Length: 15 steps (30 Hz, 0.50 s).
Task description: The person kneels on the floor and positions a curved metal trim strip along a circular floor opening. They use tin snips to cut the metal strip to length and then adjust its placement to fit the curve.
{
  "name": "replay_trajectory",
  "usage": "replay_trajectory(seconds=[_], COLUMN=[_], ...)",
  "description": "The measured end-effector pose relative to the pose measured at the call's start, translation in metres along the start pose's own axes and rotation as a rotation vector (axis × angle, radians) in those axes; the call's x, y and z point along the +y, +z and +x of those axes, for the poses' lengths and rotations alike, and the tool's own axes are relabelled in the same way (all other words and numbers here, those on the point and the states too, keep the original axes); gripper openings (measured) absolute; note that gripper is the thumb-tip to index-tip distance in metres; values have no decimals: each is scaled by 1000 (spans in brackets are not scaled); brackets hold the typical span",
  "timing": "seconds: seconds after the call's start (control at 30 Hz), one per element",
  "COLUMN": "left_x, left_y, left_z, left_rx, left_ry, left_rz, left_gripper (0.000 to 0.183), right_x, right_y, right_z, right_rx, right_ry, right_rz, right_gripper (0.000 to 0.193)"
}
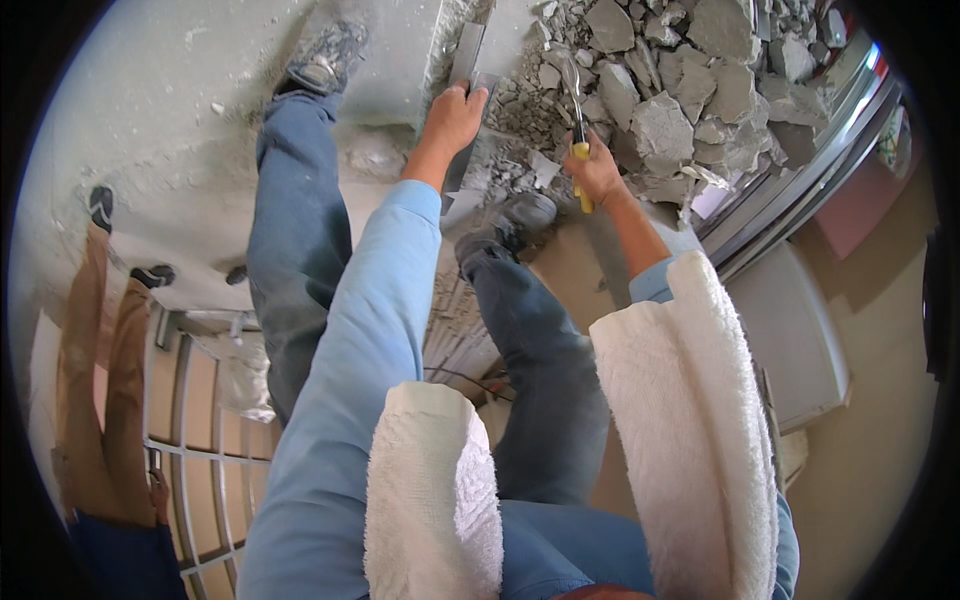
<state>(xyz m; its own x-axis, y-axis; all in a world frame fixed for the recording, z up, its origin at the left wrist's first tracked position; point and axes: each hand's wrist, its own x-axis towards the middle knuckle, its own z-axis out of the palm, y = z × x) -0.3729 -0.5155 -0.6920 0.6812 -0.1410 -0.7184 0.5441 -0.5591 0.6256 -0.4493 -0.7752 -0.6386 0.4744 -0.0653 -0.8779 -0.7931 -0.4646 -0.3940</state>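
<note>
My left hand (455,122) is closed around a long grey metal channel (467,55), which runs from the top edge down past my wrist. To its right, my right hand (597,172) grips a hand tool (574,95) with a shiny metal front end and a yellow-and-black handle. I cannot tell exactly what kind of tool it is. Its metal end points away from me, over grey rubble (620,95), and stands apart from the channel. The rubble, broken slabs and small crumbs, lies just beyond and beside my right hand.
My shoes (325,60) stand either side of the work. Long metal profiles (800,170) lie at the right, near a white box-like panel (785,335). Another person in brown trousers (85,340) stands at the left by a metal grid frame (185,450). A white towel (690,420) hangs over me.
</note>
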Motion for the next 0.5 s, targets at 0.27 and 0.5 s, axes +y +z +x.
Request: replay_trajectory(seconds=[0.27, 0.5], left_x=[-7, -3], left_y=[-23, -38], left_z=[33, 70], left_rx=[46, -19], left_ry=[1, -64], left_rz=[490, 734], left_gripper=[41, 40], right_x=[-10, -31], right_y=[46, 83], right_z=[-12, 0], right_rx=[18, 341], right_ry=[147, 215], right_rz=[16, -198], right_gripper=[63, 93])
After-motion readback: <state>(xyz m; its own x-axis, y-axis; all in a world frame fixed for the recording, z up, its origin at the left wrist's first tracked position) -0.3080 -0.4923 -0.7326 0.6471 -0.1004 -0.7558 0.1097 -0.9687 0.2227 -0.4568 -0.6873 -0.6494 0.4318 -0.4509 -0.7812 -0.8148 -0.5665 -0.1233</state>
